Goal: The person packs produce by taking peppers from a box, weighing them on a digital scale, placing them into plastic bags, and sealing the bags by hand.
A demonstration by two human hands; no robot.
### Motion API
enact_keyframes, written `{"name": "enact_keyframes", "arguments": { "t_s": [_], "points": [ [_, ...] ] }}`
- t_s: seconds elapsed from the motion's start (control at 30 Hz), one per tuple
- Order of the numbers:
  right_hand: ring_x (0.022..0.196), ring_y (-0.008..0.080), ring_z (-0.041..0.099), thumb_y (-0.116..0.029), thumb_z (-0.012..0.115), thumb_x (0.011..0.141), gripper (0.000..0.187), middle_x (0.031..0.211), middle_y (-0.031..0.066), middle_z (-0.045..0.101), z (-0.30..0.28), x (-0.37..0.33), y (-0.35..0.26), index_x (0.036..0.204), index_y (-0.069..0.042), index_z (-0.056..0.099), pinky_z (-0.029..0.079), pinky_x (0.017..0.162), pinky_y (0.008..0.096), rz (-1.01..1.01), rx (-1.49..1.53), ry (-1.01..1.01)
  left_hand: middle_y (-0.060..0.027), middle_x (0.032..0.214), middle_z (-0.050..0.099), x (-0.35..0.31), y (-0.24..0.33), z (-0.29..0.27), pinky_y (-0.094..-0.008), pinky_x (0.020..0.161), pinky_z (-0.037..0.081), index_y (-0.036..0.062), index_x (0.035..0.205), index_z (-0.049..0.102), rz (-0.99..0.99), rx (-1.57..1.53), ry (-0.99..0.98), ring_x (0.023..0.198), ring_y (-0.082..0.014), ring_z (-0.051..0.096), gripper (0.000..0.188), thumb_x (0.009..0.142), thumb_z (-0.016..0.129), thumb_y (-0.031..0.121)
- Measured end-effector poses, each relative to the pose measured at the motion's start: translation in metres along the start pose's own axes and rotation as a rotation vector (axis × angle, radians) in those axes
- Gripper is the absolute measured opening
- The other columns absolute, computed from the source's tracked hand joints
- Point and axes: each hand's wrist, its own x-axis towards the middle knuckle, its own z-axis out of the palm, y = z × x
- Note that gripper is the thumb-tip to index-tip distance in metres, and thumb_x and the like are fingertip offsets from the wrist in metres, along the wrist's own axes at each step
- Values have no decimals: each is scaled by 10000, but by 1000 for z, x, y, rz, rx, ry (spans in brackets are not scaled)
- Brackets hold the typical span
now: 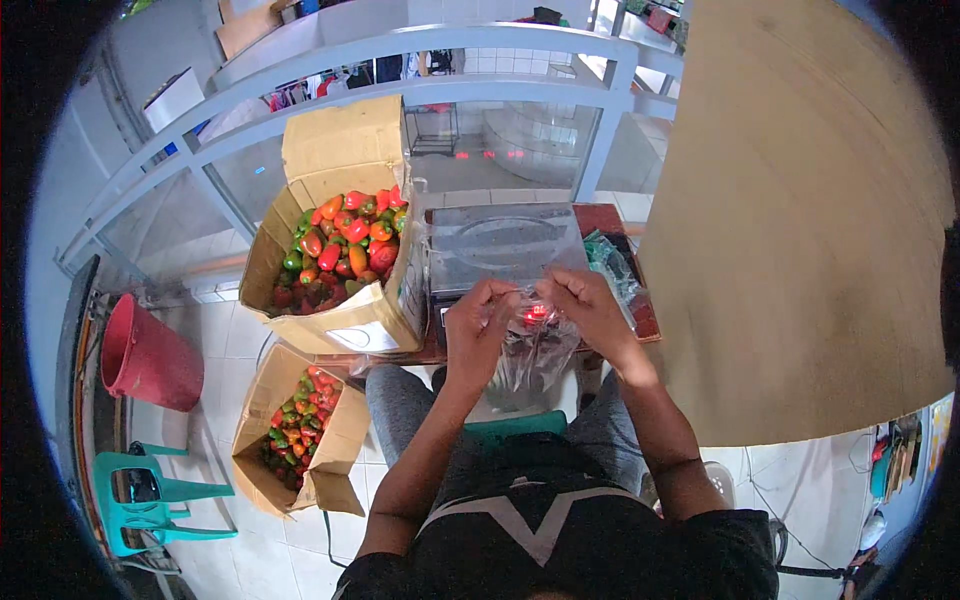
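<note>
My left hand [480, 328] and my right hand [588, 308] are close together in front of me, each pinching the top edge of a clear plastic bag [535, 362]. The bag hangs down between them and looks thin and crumpled; I see nothing inside it. Just beyond my hands stands a weighing scale [505, 240] with a flat, see-through-covered platform. Its red lit display shows through the plastic. To the left of the scale, an open cardboard box [375, 325] is filled with red, orange and green bell peppers [345, 240].
A second cardboard box [255, 420] of smaller peppers [303, 420] sits low at left. Further left are a red bucket [155, 355] and a green plastic chair [130, 500]. More plastic bags [612, 265] lie right of the scale. A large brown cardboard sheet [800, 220] blocks the right side. A grey railing [500, 90] runs behind.
</note>
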Motion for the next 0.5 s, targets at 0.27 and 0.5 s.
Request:
{"name": "enact_keyframes", "arguments": {
  "t_s": [0.27, 0.5],
  "points": [
    [563, 72, 425, -221, 542, 843, 234, 615, 4, 473, 6, 1, -1, 744, -11, 518, 368, 529, 241, -69, 129, 16, -65, 686, 557, 0, -5, -4, -231, 606, 404, -14, 844, 571, -106, -252, 87, 643, -91, 491, 74, 784, 530, -9],
    [565, 72, 436, -215, 553, 834, 230, 612, 23, 484, 3, 0, -4, 744, -5, 526, 372, 525, 242, -29, 15, -32, -7, 658, 527, 3, 13, -2, -203, 569, 371, -15, 775, 569, 47, -109, 105, 627, -62, 460, 33, 791, 560, 13]
  ]
}}
